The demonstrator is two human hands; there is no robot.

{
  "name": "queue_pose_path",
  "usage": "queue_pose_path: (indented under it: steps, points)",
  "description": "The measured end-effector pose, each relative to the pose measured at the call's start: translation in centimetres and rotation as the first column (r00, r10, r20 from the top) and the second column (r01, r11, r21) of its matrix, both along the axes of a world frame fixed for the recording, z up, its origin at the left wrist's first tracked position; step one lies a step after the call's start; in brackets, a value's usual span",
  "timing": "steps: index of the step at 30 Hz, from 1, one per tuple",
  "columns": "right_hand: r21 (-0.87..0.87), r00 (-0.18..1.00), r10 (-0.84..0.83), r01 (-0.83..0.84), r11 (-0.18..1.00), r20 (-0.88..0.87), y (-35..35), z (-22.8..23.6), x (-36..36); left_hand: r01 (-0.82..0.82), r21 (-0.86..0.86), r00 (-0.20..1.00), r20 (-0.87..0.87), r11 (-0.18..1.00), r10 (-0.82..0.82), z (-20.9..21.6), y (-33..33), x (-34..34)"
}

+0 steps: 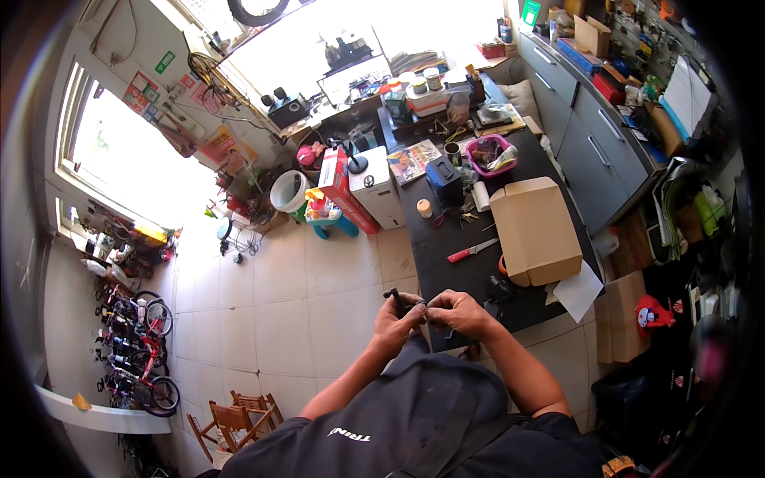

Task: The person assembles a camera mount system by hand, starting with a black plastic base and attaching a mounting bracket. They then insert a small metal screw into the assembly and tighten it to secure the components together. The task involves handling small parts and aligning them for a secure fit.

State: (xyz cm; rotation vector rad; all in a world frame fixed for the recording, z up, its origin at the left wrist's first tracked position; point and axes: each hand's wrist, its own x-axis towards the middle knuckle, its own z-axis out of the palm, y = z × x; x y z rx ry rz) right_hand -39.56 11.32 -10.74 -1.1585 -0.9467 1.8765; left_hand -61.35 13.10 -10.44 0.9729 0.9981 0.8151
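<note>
Both of my hands are close together in front of my body, beside the near left corner of the dark table [470, 291]. My left hand [390, 327] is wrapped round a black rod-like part [396, 299], whose upper end sticks out above the fingers. My right hand [462, 315] meets it from the right, its thumb and fingers pinched together at the part's other end. Whatever the right fingertips grip is too small and covered to name. On the table near the hands lie a red-handled knife [472, 251] and an opened cardboard box [538, 227].
A blue box-shaped device [443, 179], a pink basket [491, 153] and a small jar [424, 209] stand farther along the table. White paper [578, 291] overhangs its right edge. Wooden folding chairs [233, 422] and several small bicycles [147, 350] are at the left; grey drawers [594, 151] line the right.
</note>
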Motion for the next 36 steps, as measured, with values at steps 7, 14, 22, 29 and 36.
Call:
queue_pose_path:
  steps: [7, 14, 22, 29, 36]
  points:
    - [-0.087, 0.988, -0.009, -0.005, 0.996, -0.154, -0.4, -1.1, -0.4, -0.028, 0.035, 1.000, -0.008, 0.999, 0.029, 0.4, -0.4, 0.8]
    - [0.032, 1.000, -0.002, 0.003, 0.999, -0.029, -0.4, 0.6, -0.6, -0.045, -0.010, 0.997, 0.057, 0.999, 0.045, -0.3, 0.1, -0.7]
    - [-0.278, 0.780, -0.368, 0.256, 0.926, -0.506, -0.6, -3.5, -0.2, 0.127, -0.131, 0.985, 0.131, 0.983, -0.110, 2.7, 0.2, 0.9]
    - [-0.297, 0.659, -0.285, 0.097, 0.950, -0.696, -1.2, -4.9, -0.3, 0.175, -0.169, 0.985, 0.037, 0.970, -0.171, 3.8, -0.4, 1.1]
    - [-0.419, 0.626, -0.456, 0.218, 0.881, -0.633, -1.4, -4.2, -0.8, 0.076, -0.206, 0.968, 0.248, 0.976, -0.023, 1.6, 1.2, -0.8]
